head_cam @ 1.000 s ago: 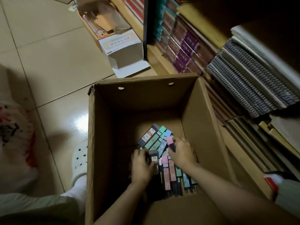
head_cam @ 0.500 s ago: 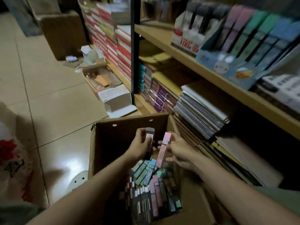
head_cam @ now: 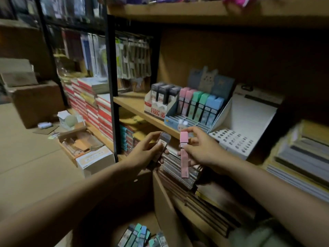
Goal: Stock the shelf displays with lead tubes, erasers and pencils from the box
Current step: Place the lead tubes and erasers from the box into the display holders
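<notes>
The picture is dim and a bit blurry, so small writing is hard to read. The box (head_cam: pixel 160 198) sits at the bottom, and its lower part is cut off by the edge. Only a few tubes (head_cam: pixel 140 235) show inside it.

The left hand (head_cam: pixel 147 150) curls its fingers round a grey tube (head_cam: pixel 162 145). Its white label has marks too fuzzy to read, and the hand hides its lower end. The right hand (head_cam: pixel 201 150) pinches a pink tube (head_cam: pixel 183 154) near the top with thumb and fingers. Both tubes are up above the box, just below the shelf (head_cam: pixel 131 102).

On the shelf stands a blue tray (head_cam: pixel 170 120) with pink, green and blue tubes (head_cam: pixel 199 104). Left of the blue tray is a white tray (head_cam: pixel 154 109) of dark tubes (head_cam: pixel 162 93); its red print looks like "110", the rest unclear. Right of the blue tray is a white stand (head_cam: pixel 249 122) with rows of small holes.
</notes>
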A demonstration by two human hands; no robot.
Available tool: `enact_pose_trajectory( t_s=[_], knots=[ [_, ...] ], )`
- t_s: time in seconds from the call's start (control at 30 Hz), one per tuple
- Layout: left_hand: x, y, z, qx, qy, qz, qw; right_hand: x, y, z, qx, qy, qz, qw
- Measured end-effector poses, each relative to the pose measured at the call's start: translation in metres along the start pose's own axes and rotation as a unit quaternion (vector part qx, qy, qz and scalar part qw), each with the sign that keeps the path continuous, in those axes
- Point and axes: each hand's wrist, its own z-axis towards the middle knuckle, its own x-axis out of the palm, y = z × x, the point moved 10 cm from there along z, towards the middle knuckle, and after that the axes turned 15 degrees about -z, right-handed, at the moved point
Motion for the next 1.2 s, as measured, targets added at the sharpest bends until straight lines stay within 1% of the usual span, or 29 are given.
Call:
enact_pose_trajectory(
  t_s=[0.1, 0.17, 0.33, 0.47, 0.57, 0.63, 0.73, 0.8, 0.83, 0.93, 1.03, 1.2],
  knots=[
    [0.01, -0.023, 0.01, 0.029, 0.036, -0.052, 0.998, -0.039, 0.021, -0.003, -0.054, -0.059, -0.087, 0.993],
    [0.014, -0.033, 0.017, 0.029, 0.052, -0.074, 0.995, -0.06, 0.029, -0.004, -0.067, -0.092, -0.113, 0.987],
    [0.016, -0.055, 0.041, 0.03, 0.032, -0.093, 0.995, -0.115, 0.049, -0.001, -0.076, -0.199, -0.131, 0.968],
    [0.027, -0.047, 0.057, 0.008, 0.035, -0.102, 0.994, -0.142, 0.058, 0.013, -0.068, -0.244, -0.128, 0.959],
    [0.036, -0.042, 0.066, 0.009, 0.051, -0.127, 0.991, -0.153, 0.068, 0.024, -0.074, -0.287, -0.183, 0.937],
    [0.033, -0.047, 0.073, 0.024, 0.04, -0.124, 0.991, -0.155, 0.075, 0.031, -0.085, -0.308, -0.227, 0.92],
    [0.014, -0.056, 0.084, 0.04, -0.019, -0.126, 0.991, -0.149, 0.086, 0.047, -0.108, -0.321, -0.279, 0.899],
    [0.0, -0.057, 0.089, 0.032, -0.067, -0.126, 0.989, -0.14, 0.096, 0.06, -0.121, -0.323, -0.317, 0.883],
    [-0.004, -0.055, 0.091, 0.022, -0.078, -0.124, 0.989, -0.134, 0.101, 0.067, -0.124, -0.325, -0.332, 0.877],
    [-0.007, -0.05, 0.094, 0.006, -0.078, -0.114, 0.99, -0.121, 0.108, 0.087, -0.115, -0.325, -0.357, 0.868],
    [-0.009, -0.049, 0.096, 0.018, -0.07, -0.099, 0.992, -0.107, 0.106, 0.104, -0.098, -0.302, -0.381, 0.868],
    [-0.023, -0.053, 0.098, 0.041, -0.105, -0.093, 0.989, -0.096, 0.101, 0.12, -0.091, -0.302, -0.39, 0.865]
  ],
)
